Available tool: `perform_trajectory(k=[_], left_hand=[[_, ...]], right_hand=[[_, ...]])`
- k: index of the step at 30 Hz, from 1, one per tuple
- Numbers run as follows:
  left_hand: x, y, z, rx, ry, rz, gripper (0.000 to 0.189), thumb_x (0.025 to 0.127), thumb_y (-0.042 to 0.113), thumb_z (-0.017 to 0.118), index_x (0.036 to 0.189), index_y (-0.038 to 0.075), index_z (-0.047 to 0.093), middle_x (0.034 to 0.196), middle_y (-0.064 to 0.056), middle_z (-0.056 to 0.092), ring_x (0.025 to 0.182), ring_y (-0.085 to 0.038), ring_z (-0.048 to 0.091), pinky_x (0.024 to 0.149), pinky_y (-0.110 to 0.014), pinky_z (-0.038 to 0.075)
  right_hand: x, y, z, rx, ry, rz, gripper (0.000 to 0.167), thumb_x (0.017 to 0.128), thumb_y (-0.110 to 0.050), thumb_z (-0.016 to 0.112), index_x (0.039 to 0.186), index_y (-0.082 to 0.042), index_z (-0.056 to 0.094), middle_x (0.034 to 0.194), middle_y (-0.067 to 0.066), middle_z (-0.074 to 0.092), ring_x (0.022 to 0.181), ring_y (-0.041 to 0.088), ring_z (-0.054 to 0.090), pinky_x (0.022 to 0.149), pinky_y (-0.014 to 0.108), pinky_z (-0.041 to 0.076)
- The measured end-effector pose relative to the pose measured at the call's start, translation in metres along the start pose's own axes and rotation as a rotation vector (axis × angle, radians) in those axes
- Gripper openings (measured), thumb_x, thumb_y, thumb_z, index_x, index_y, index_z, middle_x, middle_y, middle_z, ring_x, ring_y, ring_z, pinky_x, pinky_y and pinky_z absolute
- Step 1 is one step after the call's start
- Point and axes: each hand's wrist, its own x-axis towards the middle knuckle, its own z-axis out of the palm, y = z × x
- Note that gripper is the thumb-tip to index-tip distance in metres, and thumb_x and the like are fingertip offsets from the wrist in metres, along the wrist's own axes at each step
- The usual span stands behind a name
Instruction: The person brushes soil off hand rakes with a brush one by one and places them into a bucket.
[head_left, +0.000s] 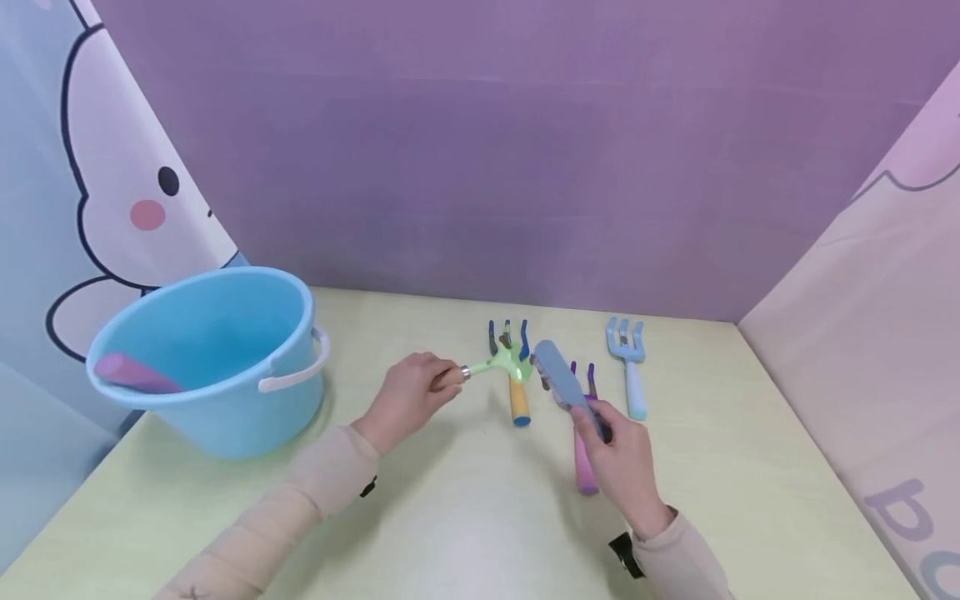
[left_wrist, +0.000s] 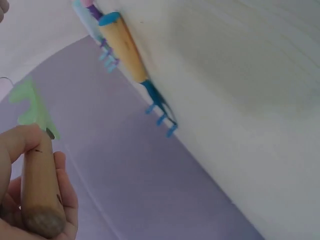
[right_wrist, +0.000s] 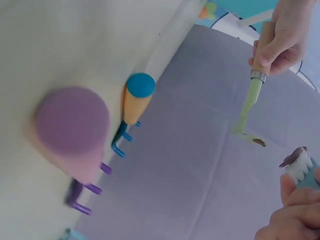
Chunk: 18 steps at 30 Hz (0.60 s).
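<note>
In the head view my left hand (head_left: 408,396) grips the wooden handle of a small green garden rake (head_left: 506,360), its head raised over the table. Brown smudges mark the rake's tip in the right wrist view. My right hand (head_left: 618,462) holds a blue-grey brush (head_left: 558,371) by its handle. White bristles show in the right wrist view, their end caked dark brown, close to the rake head but apart from it. Below them lie a wooden-handled hand fork (head_left: 520,404) with blue tines and a pink-handled fork (head_left: 586,467) with purple tines, partly hidden by the right hand.
To the left stands a light blue bucket (head_left: 240,425) with a white handle (head_left: 296,379); a pink cylindrical piece (head_left: 135,373) leans inside. A light blue fork (head_left: 634,387) lies at the right. A purple backdrop (head_left: 487,167) rises behind the pale table (head_left: 450,525).
</note>
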Motion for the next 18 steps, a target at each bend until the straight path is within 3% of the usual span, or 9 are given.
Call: perform_trajectory(k=[4,8,13,18], left_hand=[[-0.003,0.009,-0.002,0.023,0.033,0.062,0.013,0.081,0.020,0.068,0.092,0.012,0.070,0.074,0.005,0.059,0.066,-0.008,0.047,0.061,-0.022,0.043],[-0.006,0.018,-0.004,0.019,0.061,0.104,0.007,0.079,0.016,0.067,0.085,0.014,0.071,0.072,0.007,0.059,0.064,-0.004,0.046,0.058,-0.018,0.043],[-0.009,0.028,-0.005,0.011,0.076,0.150,0.011,0.077,0.013,0.067,0.087,0.015,0.072,0.075,0.007,0.063,0.066,-0.003,0.051,0.060,-0.015,0.046],[-0.012,0.036,-0.006,0.015,0.083,0.173,0.013,0.077,0.013,0.068,0.088,0.014,0.073,0.077,0.006,0.064,0.067,-0.004,0.052,0.061,-0.016,0.047]], right_hand=[[0.000,-0.004,0.001,-0.210,0.147,-0.286,0.017,0.081,-0.011,0.065,0.089,0.004,0.067,0.064,0.009,0.063,0.046,0.006,0.045,0.042,0.022,0.038],[0.003,-0.011,0.002,-0.440,0.263,-0.527,0.031,0.087,-0.023,0.056,0.086,0.006,0.064,0.066,0.014,0.066,0.041,0.014,0.054,0.035,0.025,0.039],[0.005,-0.019,0.007,-0.634,0.264,-0.594,0.043,0.093,-0.031,0.041,0.086,0.005,0.063,0.063,0.011,0.062,0.033,0.011,0.038,0.031,0.020,0.022],[0.006,-0.019,0.012,-0.730,0.208,-0.575,0.031,0.086,-0.026,0.050,0.082,0.003,0.060,0.061,0.009,0.060,0.034,0.012,0.036,0.032,0.020,0.021]])
